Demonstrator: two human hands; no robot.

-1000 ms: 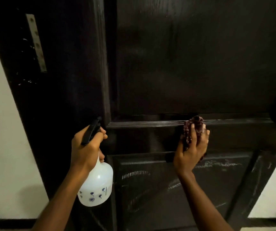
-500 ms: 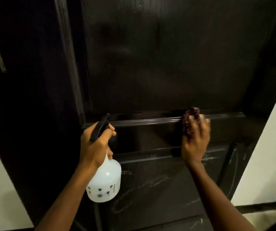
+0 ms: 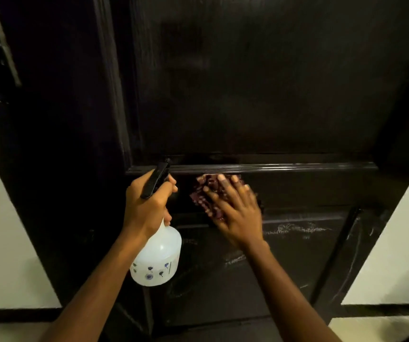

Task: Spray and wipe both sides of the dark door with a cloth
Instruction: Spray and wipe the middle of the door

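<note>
The dark panelled door point(image 3: 260, 82) fills most of the view, with a glossy horizontal moulding across its middle. My right hand point(image 3: 235, 213) lies flat with spread fingers, pressing a dark red cloth point(image 3: 204, 196) against the rail just below that moulding. My left hand point(image 3: 146, 208) grips the neck and black trigger of a white spray bottle point(image 3: 157, 257) with small blue flower prints, held close to the door left of the cloth. Whitish streaks mark the lower panel.
The dark door frame point(image 3: 50, 144) stands at the left with a pale metal strike plate point(image 3: 3, 45) near the top left. Pale walls point(image 3: 5, 243) flank the door on both sides above a dark skirting strip.
My right hand has slid the cloth leftwards along the rail, from mid-door to close beside the bottle, with the fingers now spread. The view shifted, and the door knob has left the frame.
</note>
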